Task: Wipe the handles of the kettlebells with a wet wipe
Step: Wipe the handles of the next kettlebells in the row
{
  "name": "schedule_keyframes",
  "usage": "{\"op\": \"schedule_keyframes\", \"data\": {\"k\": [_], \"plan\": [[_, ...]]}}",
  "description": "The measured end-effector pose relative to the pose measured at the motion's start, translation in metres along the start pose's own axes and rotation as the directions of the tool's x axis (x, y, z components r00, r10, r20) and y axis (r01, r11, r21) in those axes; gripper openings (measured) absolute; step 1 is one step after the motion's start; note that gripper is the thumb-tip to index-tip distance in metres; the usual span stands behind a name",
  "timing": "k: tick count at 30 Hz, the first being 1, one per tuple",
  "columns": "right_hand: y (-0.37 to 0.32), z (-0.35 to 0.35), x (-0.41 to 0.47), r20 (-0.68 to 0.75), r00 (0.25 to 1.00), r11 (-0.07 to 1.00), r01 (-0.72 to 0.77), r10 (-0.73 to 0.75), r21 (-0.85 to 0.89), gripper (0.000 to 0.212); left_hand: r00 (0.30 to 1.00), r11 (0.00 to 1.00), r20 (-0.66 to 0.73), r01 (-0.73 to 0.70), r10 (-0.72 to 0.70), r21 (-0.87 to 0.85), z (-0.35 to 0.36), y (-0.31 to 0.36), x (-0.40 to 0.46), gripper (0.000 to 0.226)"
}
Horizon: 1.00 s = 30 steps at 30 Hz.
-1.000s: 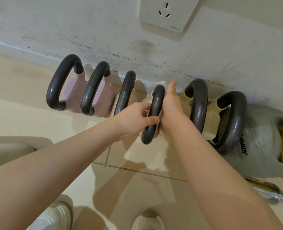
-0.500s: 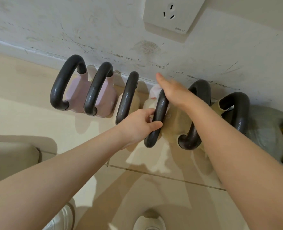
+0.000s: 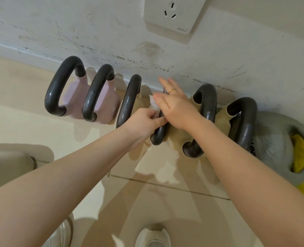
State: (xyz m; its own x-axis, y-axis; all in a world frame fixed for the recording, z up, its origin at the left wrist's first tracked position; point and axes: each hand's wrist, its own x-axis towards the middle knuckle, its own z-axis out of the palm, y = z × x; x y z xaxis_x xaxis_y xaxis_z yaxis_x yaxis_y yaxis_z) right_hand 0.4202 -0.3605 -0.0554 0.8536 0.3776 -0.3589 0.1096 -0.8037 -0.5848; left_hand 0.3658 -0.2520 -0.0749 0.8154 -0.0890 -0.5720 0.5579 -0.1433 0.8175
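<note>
Six kettlebells line the scuffed white wall, their handles smooth, dark, glossy loops. The left hand [image 3: 144, 122] pinches a crumpled white wet wipe [image 3: 154, 105] against the fourth handle [image 3: 159, 135], the wipe at its 1 o'clock. The right hand [image 3: 177, 106], fingers spread straight, hovers over that handle, the wipe at its 9 o'clock

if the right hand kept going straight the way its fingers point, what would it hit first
Probably the scuffed white wall just above the floor edge. The right hand points up and left over the fourth kettlebell handle, with nothing visible between fingertips and wall, though depth is unclear.
</note>
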Motion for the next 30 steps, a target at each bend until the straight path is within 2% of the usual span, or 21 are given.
{"op": "schedule_keyframes", "data": {"k": [2,3,6,8,10,12,14,17,19,21,22,25,28,30], "plan": [[-0.004,0.011,-0.005,-0.015,1.000,0.990,-0.025,0.028,0.140,0.040,1.000,1.000,-0.015,-0.010,0.010,0.014,0.001,0.003,0.000,0.021],[-0.005,0.018,-0.009,0.003,1.000,0.990,-0.006,0.005,0.144,0.039,1.000,0.999,-0.010,-0.026,0.026,0.037,0.001,0.004,-0.002,0.018],[0.003,0.033,-0.022,0.035,0.997,0.992,0.062,-0.066,0.107,0.042,0.998,0.996,0.039,-0.060,0.057,0.063,0.001,-0.002,-0.011,0.037],[0.011,0.031,-0.019,-0.011,0.998,0.990,0.055,-0.055,0.130,0.045,0.997,0.998,0.038,-0.062,0.061,0.012,0.002,-0.008,-0.012,0.025],[0.017,0.025,-0.006,-0.057,0.998,0.983,0.000,0.011,0.181,0.046,0.999,0.999,0.022,-0.043,0.042,0.005,0.002,-0.010,-0.009,0.020],[0.017,0.019,0.009,-0.078,0.987,0.937,-0.108,0.142,0.332,0.048,0.998,0.999,0.051,-0.031,0.031,-0.011,0.002,-0.009,-0.008,0.020],[0.016,0.018,0.024,-0.048,0.947,0.818,-0.249,0.319,0.519,0.050,0.997,0.999,0.072,-0.033,0.034,-0.021,0.001,-0.008,-0.008,0.021],[0.009,0.019,0.042,0.066,0.809,0.501,-0.423,0.584,0.755,0.055,0.997,0.999,0.076,-0.027,0.030,-0.032,0.000,-0.009,-0.008,0.022],[0.005,0.020,0.042,0.081,0.739,0.358,-0.415,0.669,0.836,0.048,0.996,0.999,0.078,-0.036,0.039,-0.036,0.001,-0.010,-0.008,0.022],[0.003,0.027,0.037,0.010,0.715,0.314,-0.319,0.699,0.894,0.026,0.997,0.998,0.065,-0.044,0.046,-0.035,0.001,-0.011,-0.008,0.021],[0.002,0.031,0.033,-0.039,0.723,0.325,-0.261,0.690,0.909,0.018,0.997,0.998,0.060,-0.047,0.049,-0.048,0.001,-0.011,-0.008,0.021],[0.000,0.035,0.017,-0.183,0.764,0.506,-0.209,0.618,0.837,0.013,0.997,0.996,0.031,-0.068,0.069,-0.051,0.005,-0.013,-0.012,0.021],[-0.003,0.037,0.003,-0.217,0.830,0.652,-0.213,0.513,0.728,0.024,0.997,0.997,-0.017,-0.076,0.076,-0.010,0.004,-0.015,-0.011,0.019],[-0.006,0.038,-0.014,-0.203,0.852,0.666,-0.206,0.482,0.717,0.032,0.997,0.997,0.001,-0.079,0.079,0.025,0.006,-0.013,-0.018,0.017]]}}
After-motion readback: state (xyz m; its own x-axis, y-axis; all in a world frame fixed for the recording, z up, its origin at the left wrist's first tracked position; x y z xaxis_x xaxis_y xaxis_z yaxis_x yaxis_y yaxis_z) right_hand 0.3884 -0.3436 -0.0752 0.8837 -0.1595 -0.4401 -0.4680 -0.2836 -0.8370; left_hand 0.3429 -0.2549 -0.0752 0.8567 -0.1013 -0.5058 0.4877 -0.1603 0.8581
